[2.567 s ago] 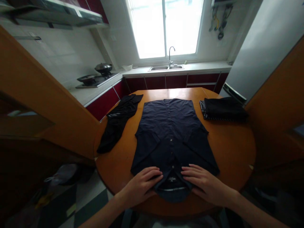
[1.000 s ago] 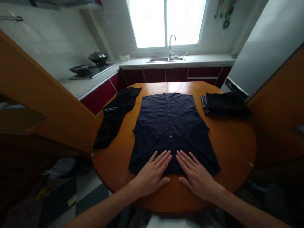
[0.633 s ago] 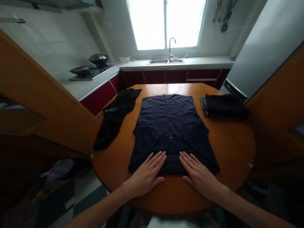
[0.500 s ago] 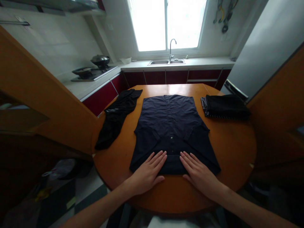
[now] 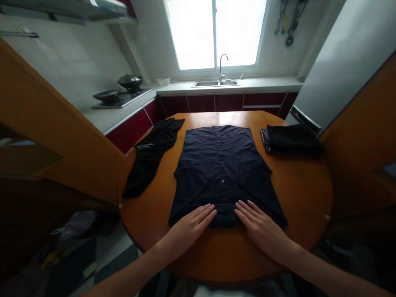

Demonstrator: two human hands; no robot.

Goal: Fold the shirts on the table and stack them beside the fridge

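A dark navy button-front shirt (image 5: 219,154) lies spread on the wooden table, its sides turned inward and a small button showing near its middle. My left hand (image 5: 193,222) is at the near edge, left of centre, fingers together on top of the fabric. On the other side of centre, my right hand (image 5: 258,220) holds the same edge, fingers over the cloth. Both thumbs are out of sight, at or under that edge. Between the hands, the near band of cloth looks slightly raised.
Black clothing (image 5: 151,154) lies loosely at the table's left. A folded dark stack (image 5: 293,140) sits on the right of the round wooden table (image 5: 216,260). Beyond are a sink (image 5: 206,83), a stove with pans (image 5: 130,81) and a fridge (image 5: 337,70).
Both thumbs, visible on the near side before, are now hidden at the shirt's edge. My fingers have drawn slightly nearer to me, and the near band has puffed up a little.
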